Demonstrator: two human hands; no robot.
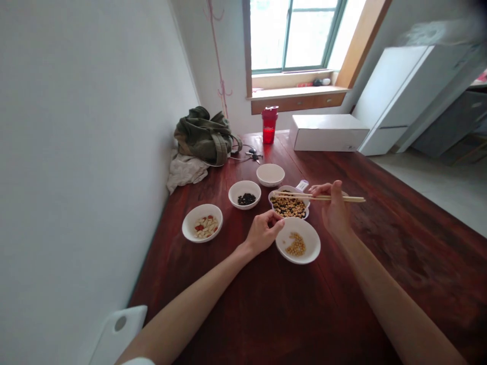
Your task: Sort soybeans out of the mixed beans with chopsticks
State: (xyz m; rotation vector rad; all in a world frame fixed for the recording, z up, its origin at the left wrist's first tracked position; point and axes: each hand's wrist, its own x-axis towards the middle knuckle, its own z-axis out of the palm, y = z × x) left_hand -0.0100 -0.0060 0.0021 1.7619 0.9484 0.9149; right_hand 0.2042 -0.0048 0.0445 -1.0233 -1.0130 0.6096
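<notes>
My right hand (335,210) is closed around a pair of wooden chopsticks (352,199), whose tips are over a white scalloped dish (270,196) with a handle. Mixed yellow and black beans (289,206) fill that dish. My left hand (264,230) is closed, thumb and fingers at the left rim of a white bowl (310,251), gripping it. Yellow beans (296,245) lie in the bottom of this bowl. Further left is a bowl of black beans (244,195), and beyond that a bowl of pale and red pieces (202,223). Whether the chopsticks pinch a bean cannot be made out.
A white bowl (270,175) stands behind the scalloped dish. Farther back on the dark red table (243,304) are keys (254,155), a red shaker bottle (269,126), a white box (329,133) and a green bag (203,134) by the wall.
</notes>
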